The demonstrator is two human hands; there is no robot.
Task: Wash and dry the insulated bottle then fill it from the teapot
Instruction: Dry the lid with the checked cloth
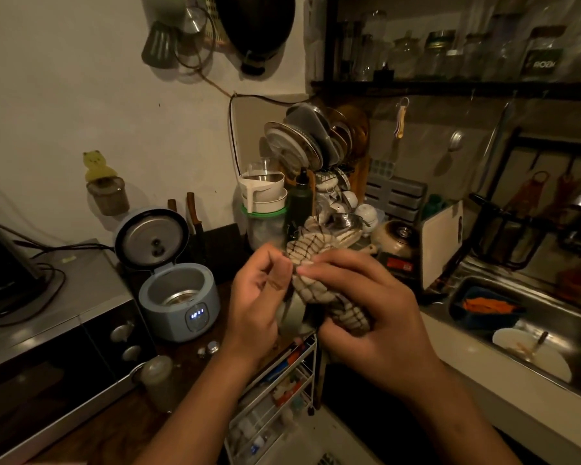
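My left hand [259, 303] grips a pale grey-green rounded piece [294, 313], which looks like a cap or cup; most of it is hidden. My right hand [366, 317] holds a beige checked cloth [311, 251] wrapped over that piece, thumb pressing on top. Both hands are at chest height above the counter's edge. A dark green insulated bottle [301, 199] stands upright on the counter behind the hands, beside the dish rack. A cream round teapot [396, 239] with a lid sits to the bottle's right.
An open blue rice cooker [178, 297] and a microwave [47, 330] stand at the left. A loaded dish rack [316, 146] is behind. At the right, a white cutting board [441, 243] leans by the steel sink [477, 286], which holds a plate. A wire trolley [282, 380] is below.
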